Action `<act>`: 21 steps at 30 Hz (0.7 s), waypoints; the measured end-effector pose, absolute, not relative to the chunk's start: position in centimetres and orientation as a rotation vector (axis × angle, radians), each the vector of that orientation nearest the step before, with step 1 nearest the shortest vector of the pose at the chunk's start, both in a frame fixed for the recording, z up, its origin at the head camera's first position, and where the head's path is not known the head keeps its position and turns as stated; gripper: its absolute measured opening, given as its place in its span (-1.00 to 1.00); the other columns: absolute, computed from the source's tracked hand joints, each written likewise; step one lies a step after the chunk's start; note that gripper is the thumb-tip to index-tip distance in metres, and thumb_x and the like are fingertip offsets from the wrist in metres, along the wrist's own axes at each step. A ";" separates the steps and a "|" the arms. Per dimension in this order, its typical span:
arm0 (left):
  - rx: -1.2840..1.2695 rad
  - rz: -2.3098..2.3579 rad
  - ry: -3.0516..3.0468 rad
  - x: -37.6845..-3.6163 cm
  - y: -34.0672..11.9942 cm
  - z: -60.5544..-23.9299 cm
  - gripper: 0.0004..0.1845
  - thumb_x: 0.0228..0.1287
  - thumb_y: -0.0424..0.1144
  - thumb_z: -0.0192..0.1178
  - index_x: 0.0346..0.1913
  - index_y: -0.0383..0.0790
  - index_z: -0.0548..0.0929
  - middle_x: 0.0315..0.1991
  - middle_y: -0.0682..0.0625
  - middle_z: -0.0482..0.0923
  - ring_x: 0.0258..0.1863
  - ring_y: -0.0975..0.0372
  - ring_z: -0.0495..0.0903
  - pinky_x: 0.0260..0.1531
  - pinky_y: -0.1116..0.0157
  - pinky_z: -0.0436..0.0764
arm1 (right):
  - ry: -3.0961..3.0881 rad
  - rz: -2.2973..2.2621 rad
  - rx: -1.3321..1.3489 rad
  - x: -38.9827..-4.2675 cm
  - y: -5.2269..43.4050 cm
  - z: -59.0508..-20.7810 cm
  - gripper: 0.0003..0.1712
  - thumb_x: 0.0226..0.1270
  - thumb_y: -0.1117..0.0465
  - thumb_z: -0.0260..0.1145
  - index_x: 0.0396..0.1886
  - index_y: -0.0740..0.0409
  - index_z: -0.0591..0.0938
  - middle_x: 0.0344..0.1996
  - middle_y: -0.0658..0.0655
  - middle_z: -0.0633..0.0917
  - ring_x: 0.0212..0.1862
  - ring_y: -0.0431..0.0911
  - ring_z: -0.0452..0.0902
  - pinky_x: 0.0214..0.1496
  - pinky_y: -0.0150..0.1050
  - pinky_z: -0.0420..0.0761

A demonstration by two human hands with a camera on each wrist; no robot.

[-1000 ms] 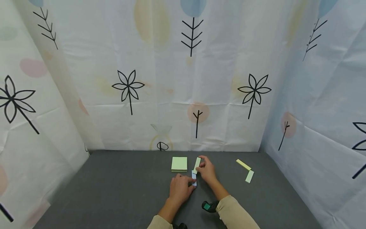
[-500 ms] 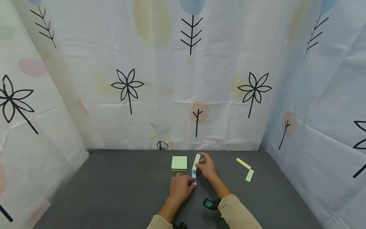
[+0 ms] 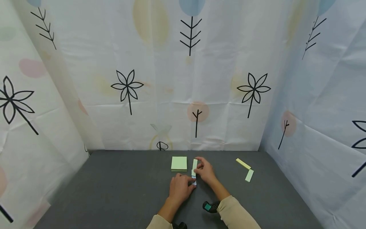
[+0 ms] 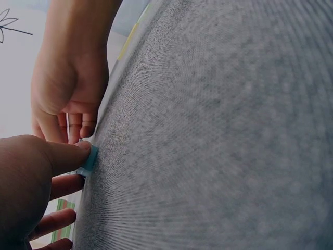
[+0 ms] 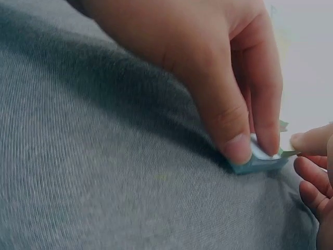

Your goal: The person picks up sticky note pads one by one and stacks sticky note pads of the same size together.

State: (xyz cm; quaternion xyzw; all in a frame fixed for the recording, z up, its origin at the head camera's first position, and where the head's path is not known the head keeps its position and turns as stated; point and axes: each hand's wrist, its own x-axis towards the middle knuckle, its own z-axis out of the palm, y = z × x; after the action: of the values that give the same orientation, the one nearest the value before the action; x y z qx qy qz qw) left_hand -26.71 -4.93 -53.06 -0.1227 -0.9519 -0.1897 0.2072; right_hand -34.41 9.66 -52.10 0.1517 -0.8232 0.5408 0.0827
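My left hand [image 3: 179, 188] rests on the gray table [image 3: 120, 190] with its thumb and forefinger curled onto the near end of a small blue pad [image 5: 258, 160], pinning it flat against the cloth. In the right wrist view the thumb sits on the near edge of that blue pad and the forefinger lies over its top. My right hand [image 3: 205, 170] is just at 1 o'clock from the left one, its fingers bent and pinching the far end of a thin pale green strip of paper [image 3: 194, 164] that runs from the blue pad away toward 12 o'clock. The two hands are close together, nearly touching at the blue pad.

Just at 11 o'clock from my hands a square green note pad [image 3: 179, 163] lies flat on the table. Well off at 2 o'clock lie two narrow strips, a yellow one [image 3: 243, 164] and a pale green one [image 3: 249, 175], their ends nearly meeting at an angle. Printed white cloth [image 3: 171, 79] hangs behind and to both sides of the table
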 end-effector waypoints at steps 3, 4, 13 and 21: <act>-0.343 -0.522 -2.656 -26.7 -4.9 -53.0 -0.75 -0.01 -0.03 0.48 -0.19 0.15 0.82 -0.27 0.19 0.72 -0.30 0.16 0.52 -0.33 0.10 0.46 | -2.463 1.567 0.477 -34.4 9.8 -52.3 -0.41 -0.02 0.54 0.43 0.10 0.32 0.56 -0.52 0.08 0.59 -0.46 -0.11 0.54 -0.41 -0.23 0.55; -0.344 -0.519 -2.655 -26.8 -4.9 -53.0 -0.75 -0.01 -0.03 0.48 -0.19 0.15 0.82 -0.27 0.19 0.72 -0.30 0.16 0.52 -0.33 0.11 0.46 | -2.463 1.564 0.479 -34.4 9.8 -52.3 -0.41 -0.03 0.54 0.44 0.09 0.32 0.56 -0.52 0.09 0.59 -0.45 -0.10 0.54 -0.39 -0.24 0.55; -0.355 -0.514 -2.612 -26.9 -5.0 -53.4 -0.74 -0.03 -0.02 0.49 -0.20 0.14 0.82 -0.20 0.17 0.70 -0.29 0.18 0.52 -0.34 0.14 0.46 | -2.513 1.532 0.505 -34.5 9.8 -52.3 -0.44 -0.01 0.52 0.47 0.07 0.27 0.58 -0.47 0.14 0.61 -0.40 -0.07 0.55 -0.37 -0.23 0.54; -0.356 -0.528 -2.520 -27.1 -5.1 -53.8 -0.74 -0.10 -0.03 0.53 -0.25 0.12 0.80 -0.18 0.16 0.69 -0.29 0.18 0.55 -0.36 0.16 0.47 | -2.525 1.535 0.564 -34.5 10.2 -52.4 -0.44 0.01 0.50 0.47 0.09 0.32 0.58 -0.43 0.13 0.62 -0.37 -0.04 0.58 -0.33 -0.20 0.56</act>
State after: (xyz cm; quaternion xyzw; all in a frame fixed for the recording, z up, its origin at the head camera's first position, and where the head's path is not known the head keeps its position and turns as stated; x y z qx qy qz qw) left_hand -27.06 -5.07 -53.82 -0.1319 -0.9340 -0.1958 0.2681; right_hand -34.49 10.18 -52.43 0.1870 -0.8376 0.5090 0.0665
